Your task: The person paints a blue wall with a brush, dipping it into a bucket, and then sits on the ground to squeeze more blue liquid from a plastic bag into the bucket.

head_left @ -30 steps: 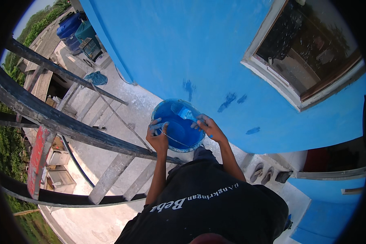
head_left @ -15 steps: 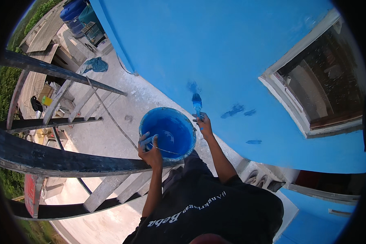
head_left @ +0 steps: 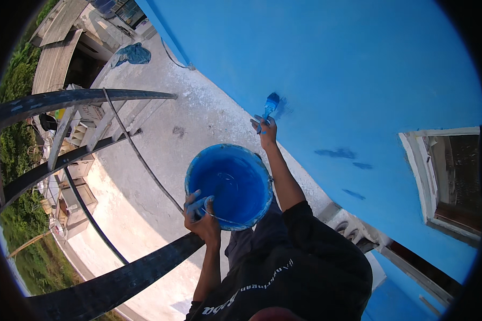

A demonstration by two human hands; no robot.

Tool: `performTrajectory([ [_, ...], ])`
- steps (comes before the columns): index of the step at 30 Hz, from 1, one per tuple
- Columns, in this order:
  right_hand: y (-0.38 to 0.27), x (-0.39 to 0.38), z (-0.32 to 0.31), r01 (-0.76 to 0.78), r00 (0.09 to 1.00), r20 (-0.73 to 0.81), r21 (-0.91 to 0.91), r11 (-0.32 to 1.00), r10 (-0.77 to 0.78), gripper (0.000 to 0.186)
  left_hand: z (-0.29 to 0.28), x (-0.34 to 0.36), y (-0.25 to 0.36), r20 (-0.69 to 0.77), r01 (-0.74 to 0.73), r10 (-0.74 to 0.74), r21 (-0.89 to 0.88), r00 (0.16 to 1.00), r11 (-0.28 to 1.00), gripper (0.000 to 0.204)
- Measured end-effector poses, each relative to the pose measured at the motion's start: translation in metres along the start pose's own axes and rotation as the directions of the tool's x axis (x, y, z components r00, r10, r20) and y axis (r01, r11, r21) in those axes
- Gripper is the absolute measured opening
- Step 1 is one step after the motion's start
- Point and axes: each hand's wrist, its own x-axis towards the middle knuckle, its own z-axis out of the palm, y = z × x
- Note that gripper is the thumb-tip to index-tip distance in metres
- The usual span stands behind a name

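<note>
My left hand (head_left: 201, 214), fingers smeared with blue, grips the near-left rim and wire handle of a bucket (head_left: 228, 187) holding blue paint. My right hand (head_left: 265, 129) is shut on a paintbrush (head_left: 270, 105), raised beyond the bucket with its bristles up against or very close to the blue wall (head_left: 348, 64); exact contact I cannot tell. A darker patch (head_left: 284, 107) lies just behind the bristles, and other dark smears (head_left: 334, 153) mark the wall lower right.
Curved dark metal railings (head_left: 80, 95) with crossbars run along my left, with a thin rod (head_left: 144, 160) over the pale floor (head_left: 171, 112). A framed window (head_left: 455, 182) is at the right, a crumpled dark bag (head_left: 131, 55) at the upper left. Sandals (head_left: 348, 231) lie near the wall's foot.
The brush has come up out of the bucket and moved forward to the wall in my right hand. My left hand keeps its grip on the bucket. The view has turned.
</note>
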Motion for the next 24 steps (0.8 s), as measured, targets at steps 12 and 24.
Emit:
performTrajectory([
  [12,0.067,0.038,-0.034,0.108,0.964,-0.246,0.017,0.994,-0.100,0.049,0.014,0.011,-0.006,0.004,0.059,-0.058,-0.057,0.998,0.997,0.018],
  [24,0.063,0.028,-0.006,0.210,0.956,-0.216,0.024,0.977,-0.200,0.042,0.014,0.015,-0.012,0.003,0.064,-0.063,-0.012,0.998,0.998,0.017],
])
